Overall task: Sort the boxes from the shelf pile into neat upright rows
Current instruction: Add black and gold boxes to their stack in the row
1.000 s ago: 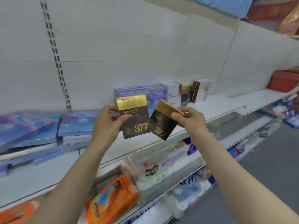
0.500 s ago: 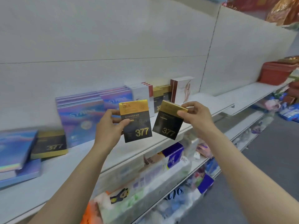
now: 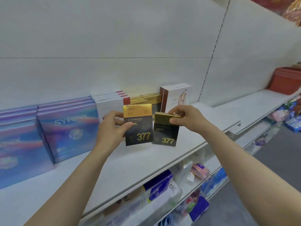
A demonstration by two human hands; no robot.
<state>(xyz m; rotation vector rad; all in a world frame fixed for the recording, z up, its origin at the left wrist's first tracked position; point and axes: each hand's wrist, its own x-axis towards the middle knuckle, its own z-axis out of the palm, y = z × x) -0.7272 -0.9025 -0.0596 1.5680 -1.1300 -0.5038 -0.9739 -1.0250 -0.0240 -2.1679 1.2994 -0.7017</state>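
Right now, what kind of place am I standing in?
Most likely a shop aisle: white retail shelving, rows of matching SYRINX boxes facing out, and packaged goods on the lower shelf.

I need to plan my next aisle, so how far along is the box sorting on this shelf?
Done: upright rows stand at the back, namely purple boxes, white boxes, gold-topped boxes and white-and-maroon boxes. In hand: the left hand holds one black-and-gold 377 box and the right hand another 377 box, near the gold-topped row. Left: placing both; no pile shows in view.
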